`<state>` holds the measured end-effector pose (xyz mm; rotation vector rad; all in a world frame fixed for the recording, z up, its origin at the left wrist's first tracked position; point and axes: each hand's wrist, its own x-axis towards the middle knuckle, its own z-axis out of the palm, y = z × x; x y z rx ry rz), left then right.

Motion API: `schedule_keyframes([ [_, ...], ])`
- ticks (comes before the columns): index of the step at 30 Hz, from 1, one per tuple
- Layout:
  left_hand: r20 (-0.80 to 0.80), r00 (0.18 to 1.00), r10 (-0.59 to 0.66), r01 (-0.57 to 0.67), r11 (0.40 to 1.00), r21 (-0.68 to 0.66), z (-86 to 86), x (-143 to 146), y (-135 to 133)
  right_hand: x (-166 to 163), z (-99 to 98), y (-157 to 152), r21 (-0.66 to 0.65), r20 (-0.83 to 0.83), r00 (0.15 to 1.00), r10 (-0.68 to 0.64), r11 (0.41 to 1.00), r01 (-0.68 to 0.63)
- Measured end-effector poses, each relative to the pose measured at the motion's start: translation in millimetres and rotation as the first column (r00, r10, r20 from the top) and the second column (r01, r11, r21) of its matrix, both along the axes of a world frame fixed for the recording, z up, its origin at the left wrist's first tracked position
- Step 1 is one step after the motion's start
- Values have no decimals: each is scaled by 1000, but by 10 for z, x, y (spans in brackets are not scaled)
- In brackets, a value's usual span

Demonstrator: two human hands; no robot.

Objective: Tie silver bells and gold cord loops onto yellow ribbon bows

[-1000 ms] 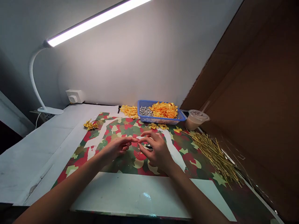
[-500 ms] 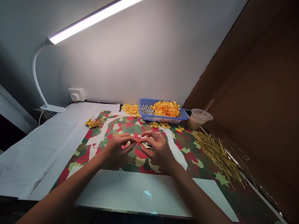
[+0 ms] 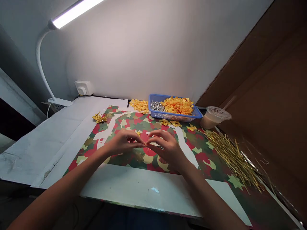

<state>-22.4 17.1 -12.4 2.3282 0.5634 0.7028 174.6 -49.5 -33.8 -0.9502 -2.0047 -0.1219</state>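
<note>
My left hand [image 3: 123, 142] and my right hand [image 3: 168, 147] meet above the patterned sheet [image 3: 134, 161], fingertips pinched together. Whatever lies between them is too small to name; only a tiny yellowish bit shows at the tips. A thin dark, shiny object [image 3: 159, 147] shows under my right fingers; I cannot tell whether it is held. Just behind my left fingers is a small yellow piece [image 3: 138, 134]. Beyond the hands, several yellow ribbon bows [image 3: 176, 123] lie in front of a blue basket [image 3: 175, 117] of silver beads [image 3: 157, 106] and yellow bows [image 3: 178, 105].
More yellow bows [image 3: 139, 105] are piled left of the basket. A gold bundle [image 3: 99, 118] sits at the sheet's left edge. On the right are a lidded drink cup [image 3: 212, 119] and many gold twist stems [image 3: 232, 158]. A lamp [image 3: 40, 60] stands back left; cardboard [image 3: 268, 83] walls the right.
The camera view has shifted, so the table items appear farther right and slightly higher. My hands stay pinched together, with the left fingers now straighter.
</note>
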Motion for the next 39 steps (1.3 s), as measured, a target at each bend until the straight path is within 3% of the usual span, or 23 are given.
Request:
schedule_keyframes([
  [4, 23, 999, -35, 30, 985, 169, 15, 10, -18, 20, 9, 8, -151, -145, 986, 88, 982, -110],
  [7, 50, 999, -20, 8, 972, 233, 19, 26, -35, 8, 22, 7, -332, -334, 940, 75, 924, -192],
  [11, 78, 996, 54, -66, 985, 161, 35, 42, -58, -21, 27, -2, -573, -582, 813, -30, 724, -384],
  [14, 87, 989, 118, -120, 992, 25, 54, 52, -80, -42, 20, -1, -617, -682, 729, -58, 581, -531],
  [16, 86, 985, 149, -143, 987, -73, 61, 64, -97, -59, 13, 4, -601, -731, 680, -61, 530, -598],
  [18, 90, 981, 170, -155, 975, -158, 58, 80, -113, -80, 5, 9, -577, -760, 647, -66, 528, -623],
  [21, 100, 978, 182, -152, 956, -250, 42, 101, -130, -113, -6, 12, -563, -767, 634, -100, 579, -590],
  [28, 119, 974, 190, -146, 941, -305, 37, 110, -150, -146, -5, 4, -555, -751, 645, -142, 666, -499],
  [39, 149, 967, 206, -125, 897, -424, 50, 104, -149, -139, 8, 3, -570, -751, 633, -189, 669, -477],
])
